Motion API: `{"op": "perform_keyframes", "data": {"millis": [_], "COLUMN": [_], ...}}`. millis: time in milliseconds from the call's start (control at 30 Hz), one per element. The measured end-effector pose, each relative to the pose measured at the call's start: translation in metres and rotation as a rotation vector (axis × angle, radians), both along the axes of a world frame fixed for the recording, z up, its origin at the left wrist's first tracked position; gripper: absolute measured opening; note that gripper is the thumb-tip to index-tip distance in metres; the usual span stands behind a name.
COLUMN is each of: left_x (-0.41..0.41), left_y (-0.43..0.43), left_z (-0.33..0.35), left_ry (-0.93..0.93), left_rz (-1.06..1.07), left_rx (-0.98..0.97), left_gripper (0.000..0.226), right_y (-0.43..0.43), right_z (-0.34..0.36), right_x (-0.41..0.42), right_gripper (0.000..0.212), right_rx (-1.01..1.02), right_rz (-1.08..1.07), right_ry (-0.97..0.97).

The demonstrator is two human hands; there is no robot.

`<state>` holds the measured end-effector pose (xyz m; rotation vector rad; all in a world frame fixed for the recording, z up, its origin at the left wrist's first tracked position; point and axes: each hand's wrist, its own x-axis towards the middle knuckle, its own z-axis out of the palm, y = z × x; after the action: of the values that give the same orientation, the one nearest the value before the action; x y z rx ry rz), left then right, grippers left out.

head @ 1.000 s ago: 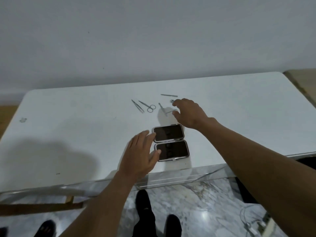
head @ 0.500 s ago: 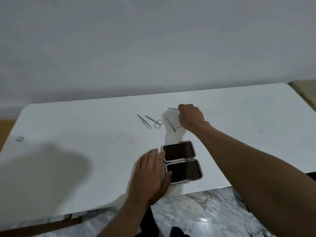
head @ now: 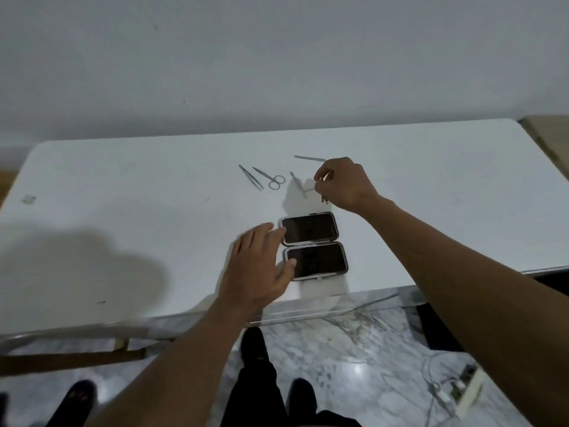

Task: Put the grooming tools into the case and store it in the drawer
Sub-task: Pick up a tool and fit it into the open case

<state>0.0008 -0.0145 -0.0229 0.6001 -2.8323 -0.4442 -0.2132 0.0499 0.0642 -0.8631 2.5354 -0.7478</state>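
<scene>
An open dark case (head: 314, 245) with two metal-rimmed halves lies near the front edge of the white table (head: 123, 211). My left hand (head: 258, 266) rests flat on the table with its fingertips touching the case's left side. My right hand (head: 341, 183) hovers behind the case, fingers pinched on a small metal tool whose end sticks out below the hand. On the table lie tweezers (head: 251, 177), small scissors (head: 271, 178), a thin stick tool (head: 298, 184) and a flat file (head: 309, 158).
A grey wall stands behind the table. Marble floor, my feet and a tangle of cables (head: 446, 389) show below the table's front edge. A small scrap (head: 28, 199) lies at the table's far left.
My right hand has lifted off the table with a small tool pinched in its fingers. My left hand has stayed against the case's left side.
</scene>
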Motion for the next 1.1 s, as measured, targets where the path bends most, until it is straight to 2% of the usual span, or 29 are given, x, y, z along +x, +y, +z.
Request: {"op": "perform_keyframes", "data": {"millis": [167, 333, 500, 600, 667, 900, 1033, 1100], "left_x": [0.001, 0.002, 0.002, 0.003, 0.004, 0.009, 0.01, 0.01], "left_y": [-0.001, -0.005, -0.006, -0.006, -0.008, -0.009, -0.009, -0.008], "left_z": [-0.004, -0.008, -0.007, -0.006, -0.006, -0.009, -0.009, -0.009], "left_ry": [-0.01, -0.03, -0.073, -0.11, -0.132, -0.141, -0.124, -0.118], "left_rz": [-0.003, -0.02, -0.038, -0.06, -0.08, -0.111, -0.095, -0.092], "left_rx": [0.028, 0.036, 0.035, 0.017, -0.008, -0.03, -0.029, -0.029], "left_gripper": [0.06, 0.066, 0.073, 0.078, 0.079, 0.079, 0.077, 0.077], "right_y": [0.05, 0.084, 0.098, 0.102, 0.103, 0.105, 0.105, 0.105], "right_z": [-0.005, -0.022, -0.03, -0.027, -0.023, -0.018, -0.019, -0.02], "right_x": [0.029, 0.048, 0.054, 0.056, 0.058, 0.058, 0.063, 0.066], "right_gripper": [0.003, 0.003, 0.006, 0.014, 0.014, 0.013, 0.015, 0.017], "right_rx": [-0.138, -0.243, -0.204, -0.056, -0.018, 0.039, 0.005, 0.024], "right_rz": [-0.051, -0.082, -0.082, 0.037, 0.105, 0.159, 0.159, 0.198], "right_ry": [-0.228, -0.427, -0.376, -0.186, -0.127, -0.102, -0.111, -0.051]}}
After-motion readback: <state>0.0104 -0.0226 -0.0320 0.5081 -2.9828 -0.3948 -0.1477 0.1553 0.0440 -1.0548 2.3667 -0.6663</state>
